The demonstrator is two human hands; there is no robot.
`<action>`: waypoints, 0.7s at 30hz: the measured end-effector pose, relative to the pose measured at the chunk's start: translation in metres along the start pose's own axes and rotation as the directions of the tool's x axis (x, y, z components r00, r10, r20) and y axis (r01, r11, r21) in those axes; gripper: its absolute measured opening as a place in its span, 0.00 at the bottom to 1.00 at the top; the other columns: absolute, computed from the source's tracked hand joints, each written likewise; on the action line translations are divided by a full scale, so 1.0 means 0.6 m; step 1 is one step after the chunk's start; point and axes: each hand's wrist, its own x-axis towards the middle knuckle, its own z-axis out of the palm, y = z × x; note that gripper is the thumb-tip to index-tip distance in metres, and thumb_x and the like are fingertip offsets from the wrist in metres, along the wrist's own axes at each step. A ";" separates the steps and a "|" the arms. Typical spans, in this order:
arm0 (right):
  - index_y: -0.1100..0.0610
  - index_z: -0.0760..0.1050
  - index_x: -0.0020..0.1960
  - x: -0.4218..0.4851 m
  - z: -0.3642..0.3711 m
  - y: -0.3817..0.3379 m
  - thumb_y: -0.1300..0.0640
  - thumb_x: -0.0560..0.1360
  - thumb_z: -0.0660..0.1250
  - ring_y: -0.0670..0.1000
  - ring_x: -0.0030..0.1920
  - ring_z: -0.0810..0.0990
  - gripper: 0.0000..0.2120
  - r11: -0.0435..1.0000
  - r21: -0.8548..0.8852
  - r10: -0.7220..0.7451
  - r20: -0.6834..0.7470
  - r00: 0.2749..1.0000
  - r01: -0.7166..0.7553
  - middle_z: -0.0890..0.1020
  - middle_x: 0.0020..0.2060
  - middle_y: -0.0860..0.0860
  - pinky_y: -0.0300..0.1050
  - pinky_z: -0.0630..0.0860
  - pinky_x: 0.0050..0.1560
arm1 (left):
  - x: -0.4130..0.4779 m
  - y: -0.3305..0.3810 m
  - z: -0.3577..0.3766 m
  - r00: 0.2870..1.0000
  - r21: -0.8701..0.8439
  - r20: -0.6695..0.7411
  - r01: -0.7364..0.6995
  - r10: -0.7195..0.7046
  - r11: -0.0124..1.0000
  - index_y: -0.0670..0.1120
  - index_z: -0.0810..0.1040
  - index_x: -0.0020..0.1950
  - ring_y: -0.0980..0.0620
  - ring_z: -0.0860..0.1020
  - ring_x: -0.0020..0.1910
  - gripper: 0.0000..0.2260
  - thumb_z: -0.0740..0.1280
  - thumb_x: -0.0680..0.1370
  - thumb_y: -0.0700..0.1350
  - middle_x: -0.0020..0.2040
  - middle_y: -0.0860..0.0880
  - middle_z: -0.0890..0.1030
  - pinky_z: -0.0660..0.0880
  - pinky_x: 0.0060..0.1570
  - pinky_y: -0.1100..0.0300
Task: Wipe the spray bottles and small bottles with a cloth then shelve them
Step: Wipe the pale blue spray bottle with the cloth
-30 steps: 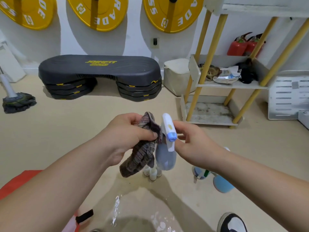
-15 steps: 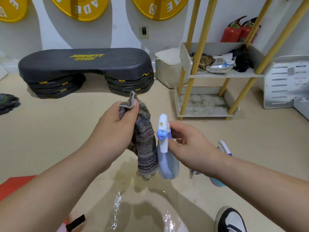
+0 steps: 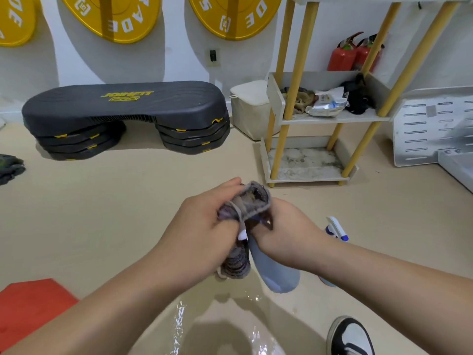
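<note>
My right hand (image 3: 282, 234) grips a pale blue spray bottle (image 3: 276, 270) around its neck, body hanging down and tilted. My left hand (image 3: 204, 226) holds a striped grey-purple cloth (image 3: 245, 208) and presses it over the bottle's white spray head, which is almost fully covered. Part of the cloth hangs below my left hand. A second spray bottle (image 3: 336, 230) with a white and blue head lies on the floor just behind my right wrist. The yellow-legged shelf unit (image 3: 332, 119) stands at the back right.
The shelf's middle tier holds rags and a packet (image 3: 326, 103); its bottom tier (image 3: 304, 162) is bare. A black aerobic step (image 3: 122, 106) sits at the back left, a red mat (image 3: 28, 306) at the lower left, my shoe (image 3: 349, 336) at the lower right. The floor before me is wet.
My left hand has brought the cloth right and down over the spray head, which was bare before. The bottle has tilted, and the view has shifted down.
</note>
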 end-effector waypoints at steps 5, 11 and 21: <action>0.46 0.73 0.48 -0.017 0.008 -0.011 0.43 0.75 0.61 0.51 0.44 0.77 0.09 0.991 -0.097 -0.088 0.079 0.993 0.096 0.79 0.40 0.45 0.55 0.79 0.49 | 0.023 -0.001 -0.032 0.897 -0.423 0.109 0.431 -0.428 0.797 0.44 0.86 0.54 0.46 0.84 0.40 0.10 0.65 0.84 0.44 0.47 0.42 0.88 0.77 0.36 0.59; 0.45 0.77 0.49 -0.001 0.002 0.001 0.41 0.76 0.66 0.52 0.44 0.79 0.09 0.999 -0.030 -0.042 0.034 0.999 0.043 0.82 0.40 0.47 0.56 0.80 0.50 | 0.019 0.007 -0.039 0.931 -0.421 -0.018 0.324 -0.364 0.847 0.47 0.85 0.55 0.39 0.85 0.42 0.09 0.65 0.84 0.45 0.45 0.41 0.88 0.80 0.39 0.56; 0.50 0.77 0.39 -0.002 0.004 0.002 0.45 0.74 0.68 0.49 0.35 0.74 0.10 0.999 0.013 -0.044 0.000 0.999 0.044 0.80 0.32 0.47 0.53 0.76 0.42 | 0.008 -0.015 -0.013 0.999 0.227 0.033 0.025 -0.034 0.974 0.50 0.85 0.61 0.53 0.80 0.59 0.19 0.61 0.74 0.43 0.60 0.54 0.83 0.74 0.64 0.58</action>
